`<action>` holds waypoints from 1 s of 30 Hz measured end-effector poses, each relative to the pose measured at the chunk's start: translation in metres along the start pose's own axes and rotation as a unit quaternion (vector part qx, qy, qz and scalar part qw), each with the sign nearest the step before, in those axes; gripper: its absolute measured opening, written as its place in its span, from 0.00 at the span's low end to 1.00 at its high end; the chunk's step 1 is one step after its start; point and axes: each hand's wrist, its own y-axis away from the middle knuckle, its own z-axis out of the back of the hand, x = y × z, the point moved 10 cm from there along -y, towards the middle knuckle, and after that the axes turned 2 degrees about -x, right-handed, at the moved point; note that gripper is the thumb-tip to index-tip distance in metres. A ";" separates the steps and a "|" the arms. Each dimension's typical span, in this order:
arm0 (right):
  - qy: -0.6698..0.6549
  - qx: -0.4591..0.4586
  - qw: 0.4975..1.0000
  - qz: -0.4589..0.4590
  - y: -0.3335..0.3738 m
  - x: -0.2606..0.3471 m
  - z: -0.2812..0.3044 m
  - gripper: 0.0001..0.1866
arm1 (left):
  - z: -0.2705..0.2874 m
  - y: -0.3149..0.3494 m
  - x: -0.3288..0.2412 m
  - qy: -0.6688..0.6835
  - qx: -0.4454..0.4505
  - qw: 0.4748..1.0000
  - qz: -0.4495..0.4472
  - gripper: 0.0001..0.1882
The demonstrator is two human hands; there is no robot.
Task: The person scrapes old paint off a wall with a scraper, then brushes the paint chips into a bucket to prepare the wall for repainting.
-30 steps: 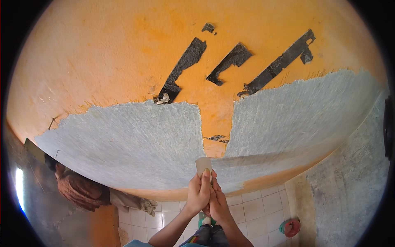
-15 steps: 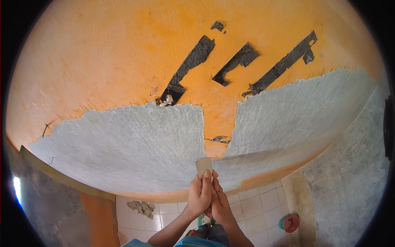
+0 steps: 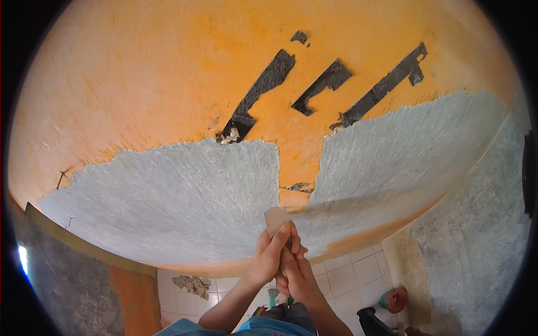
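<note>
Both my hands are wrapped round a scraper with a flat pale blade (image 3: pixel 275 219), in front of the wall. My left hand (image 3: pixel 266 260) grips it high, its thumb lying along the base of the blade. Lower on the handle, my right hand (image 3: pixel 300 274) is closed, and my fingers hide much of the grip. The blade points at the lower end of an orange paint strip (image 3: pixel 300 157) between two scraped grey areas (image 3: pixel 185 196). I cannot tell whether its edge touches the wall.
Torn black strips (image 3: pixel 260 87) cling to the orange wall (image 3: pixel 168 73) higher up. A crumpled cloth (image 3: pixel 192 285) lies on the white tiled floor (image 3: pixel 347 283). At the right are a red and green basket (image 3: pixel 394 301) and a dark shape (image 3: pixel 372 322) beside it.
The scraper and both hands have shifted slightly up, and the blade has tilted a little to the left. A dark shape has come into view beside the basket.
</note>
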 end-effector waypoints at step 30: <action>-0.029 -0.038 0.999 -0.022 0.010 0.014 -0.010 0.13 | -0.005 0.003 -0.014 -0.027 -0.043 0.998 0.040 0.15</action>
